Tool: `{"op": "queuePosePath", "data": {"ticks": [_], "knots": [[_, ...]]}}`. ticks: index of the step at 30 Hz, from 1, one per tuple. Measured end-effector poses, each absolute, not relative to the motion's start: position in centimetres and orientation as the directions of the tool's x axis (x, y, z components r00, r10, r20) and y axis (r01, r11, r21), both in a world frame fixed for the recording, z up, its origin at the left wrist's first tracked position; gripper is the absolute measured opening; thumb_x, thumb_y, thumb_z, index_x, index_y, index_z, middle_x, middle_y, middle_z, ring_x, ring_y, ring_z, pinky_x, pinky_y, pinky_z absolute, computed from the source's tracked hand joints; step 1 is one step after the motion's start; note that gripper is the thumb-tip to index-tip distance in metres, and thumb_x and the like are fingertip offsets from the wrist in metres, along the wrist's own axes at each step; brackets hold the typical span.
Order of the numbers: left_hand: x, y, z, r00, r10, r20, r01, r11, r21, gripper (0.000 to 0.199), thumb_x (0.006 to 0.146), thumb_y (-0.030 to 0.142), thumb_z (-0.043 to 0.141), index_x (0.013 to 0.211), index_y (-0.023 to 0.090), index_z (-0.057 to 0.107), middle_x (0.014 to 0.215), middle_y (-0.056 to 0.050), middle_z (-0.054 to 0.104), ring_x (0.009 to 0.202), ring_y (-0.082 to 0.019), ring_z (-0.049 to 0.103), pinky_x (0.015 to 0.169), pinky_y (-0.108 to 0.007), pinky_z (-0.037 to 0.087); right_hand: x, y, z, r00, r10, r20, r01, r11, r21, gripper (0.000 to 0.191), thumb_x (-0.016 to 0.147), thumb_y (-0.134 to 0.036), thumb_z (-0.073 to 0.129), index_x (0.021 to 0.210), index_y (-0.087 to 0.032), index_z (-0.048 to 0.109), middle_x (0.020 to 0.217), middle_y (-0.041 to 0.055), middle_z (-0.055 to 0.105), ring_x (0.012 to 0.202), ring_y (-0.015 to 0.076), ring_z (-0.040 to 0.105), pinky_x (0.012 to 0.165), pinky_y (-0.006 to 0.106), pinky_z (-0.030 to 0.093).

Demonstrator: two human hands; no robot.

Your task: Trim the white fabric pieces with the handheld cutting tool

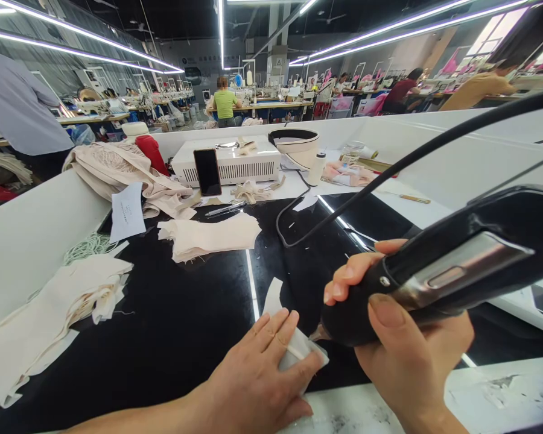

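Observation:
My left hand (262, 374) presses down with spread fingers on a small pale piece of fabric (274, 295) on the black table top (185, 337). The fabric shows beyond the fingertips and by the thumb side; the rest lies under the hand. In my right hand (407, 349) is a black corded handheld tool (443, 259) with a silver panel, my fingers wrapped round its front end. Its narrow metal tip (319, 333) points left, at the fabric's edge; whether they touch I cannot tell. The tool's exact kind is unclear.
Stacks of cream fabric pieces lie ahead (212, 235) and at left (63, 307). A black cable (416, 154) arches across the right. Behind stand a phone (207, 172), a white vented box (248, 163) and a white bottle (317, 169). White walls (27, 241) edge the table.

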State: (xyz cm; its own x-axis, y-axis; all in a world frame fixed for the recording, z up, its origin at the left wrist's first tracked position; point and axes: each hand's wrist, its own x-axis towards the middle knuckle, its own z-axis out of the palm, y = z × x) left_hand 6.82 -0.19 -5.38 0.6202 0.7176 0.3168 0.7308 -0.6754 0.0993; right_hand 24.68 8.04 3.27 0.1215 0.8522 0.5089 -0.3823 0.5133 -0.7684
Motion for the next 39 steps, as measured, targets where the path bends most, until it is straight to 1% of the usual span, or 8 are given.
{"op": "queuePosePath", "data": {"ticks": [5,10,13,16,23,29,34,39], "knots": [[6.7,-0.1,-5.2,0.638,0.716,0.284,0.723,-0.684,0.099,0.075,0.107,0.063,0.082,0.164,0.023,0.055,0.171,-0.033,0.056,0.162,-0.046,0.056,0.122,-0.060,0.061,24.5,8.0,3.4,0.136,0.855,0.500,-0.377,0.511,-0.772,0.044,0.089,-0.044,0.102,0.119,-0.028,0.075,0.087,-0.0020,0.077,0.063,0.0177,0.072,0.059,0.032,0.064],[6.5,0.2,-3.2,0.644,0.676,0.357,0.710,-0.702,0.049,0.060,0.118,0.060,0.065,0.158,0.015,0.060,0.163,-0.023,0.066,0.158,-0.038,0.062,0.127,-0.054,0.059,24.1,7.9,3.5,0.170,0.865,0.472,-0.371,0.500,-0.783,0.048,0.086,-0.048,0.104,0.118,-0.028,0.075,0.085,-0.0009,0.077,0.063,0.0195,0.070,0.055,0.035,0.063],[6.7,0.5,-1.7,0.641,0.645,0.416,0.714,-0.700,-0.016,0.041,0.122,0.047,0.061,0.138,0.010,0.070,0.136,-0.018,0.077,0.132,-0.029,0.073,0.118,-0.044,0.062,24.1,7.8,3.5,0.166,0.876,0.454,-0.373,0.482,-0.793,0.051,0.084,-0.051,0.105,0.117,-0.029,0.074,0.085,-0.0018,0.076,0.063,0.0195,0.071,0.053,0.034,0.063],[6.9,0.7,-0.9,0.669,0.622,0.407,0.705,-0.704,-0.084,0.032,0.123,0.037,0.059,0.122,0.009,0.074,0.110,-0.010,0.077,0.103,-0.023,0.072,0.100,-0.036,0.064,24.1,7.8,3.4,0.157,0.875,0.458,-0.391,0.481,-0.784,0.049,0.085,-0.048,0.105,0.117,-0.028,0.074,0.085,-0.0018,0.077,0.063,0.0194,0.071,0.049,0.032,0.060],[6.3,1.5,-1.7,0.777,0.525,0.348,0.611,-0.761,-0.216,0.022,0.120,0.033,0.069,0.116,0.013,0.077,0.119,-0.007,0.077,0.111,-0.020,0.067,0.107,-0.033,0.059,23.9,7.9,3.5,0.186,0.863,0.469,-0.378,0.504,-0.777,0.047,0.083,-0.049,0.106,0.113,-0.029,0.076,0.084,-0.0014,0.077,0.063,0.0193,0.070,0.054,0.033,0.065],[5.8,1.8,-1.6,0.698,0.589,0.407,0.679,-0.726,-0.114,0.025,0.124,0.031,0.059,0.126,0.011,0.073,0.118,-0.008,0.078,0.110,-0.020,0.070,0.104,-0.032,0.062,23.8,7.8,3.5,0.192,0.867,0.460,-0.376,0.497,-0.782,0.048,0.082,-0.050,0.106,0.113,-0.029,0.076,0.085,-0.0018,0.077,0.064,0.0180,0.070,0.055,0.031,0.066],[5.6,1.6,-1.5,0.675,0.617,0.405,0.693,-0.718,-0.060,0.026,0.123,0.034,0.062,0.134,0.012,0.070,0.122,-0.008,0.078,0.114,-0.020,0.071,0.106,-0.032,0.063,24.0,7.8,3.4,0.167,0.865,0.473,-0.375,0.499,-0.781,0.048,0.086,-0.048,0.104,0.116,-0.028,0.074,0.085,-0.0017,0.077,0.065,0.0186,0.072,0.057,0.032,0.066],[5.5,1.6,-2.1,0.643,0.627,0.439,0.695,-0.719,0.009,0.028,0.123,0.036,0.061,0.135,0.013,0.070,0.122,-0.009,0.078,0.116,-0.021,0.073,0.107,-0.034,0.064,24.2,7.8,3.4,0.137,0.858,0.495,-0.357,0.508,-0.784,0.047,0.088,-0.049,0.102,0.118,-0.028,0.072,0.085,0.0002,0.077,0.059,0.0204,0.070,0.049,0.034,0.060]]}}
